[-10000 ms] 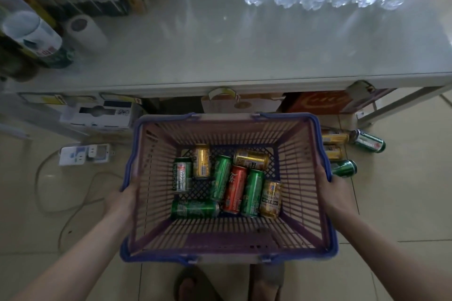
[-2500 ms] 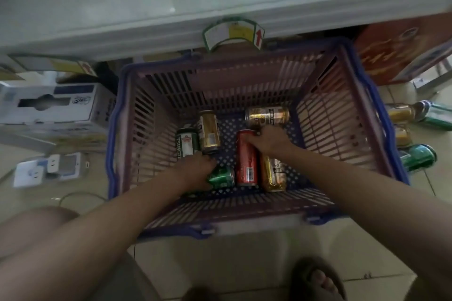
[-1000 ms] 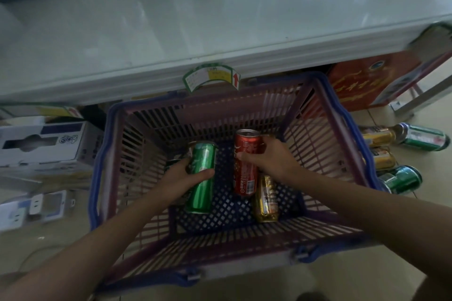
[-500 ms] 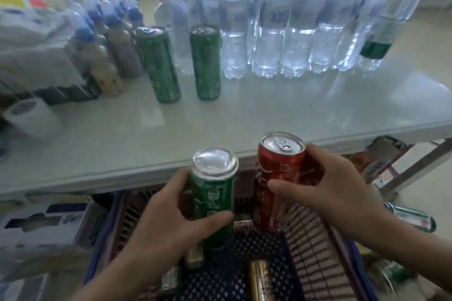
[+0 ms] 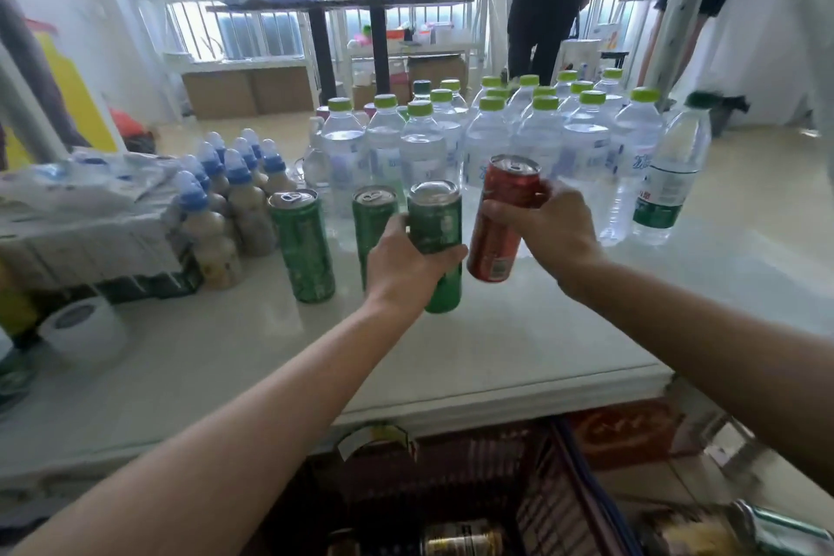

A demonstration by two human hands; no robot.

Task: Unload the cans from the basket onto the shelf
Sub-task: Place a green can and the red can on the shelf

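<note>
My left hand grips a tall green can, held upright just above the white shelf. My right hand holds a red can, tilted, to the right of the green one. Two green cans stand on the shelf: one at the left, another partly behind my left hand. Below the shelf's front edge lies the purple basket, mostly dark, with a gold can inside.
Water bottles with green caps crowd the back of the shelf. Small blue-capped bottles and a wrapped pack fill the left side. A paper roll sits front left. Loose cans lie on the floor at the right.
Both hands have lifted the green and red cans out of the basket and carried them forward over the shelf, up beside the two standing green cans.
</note>
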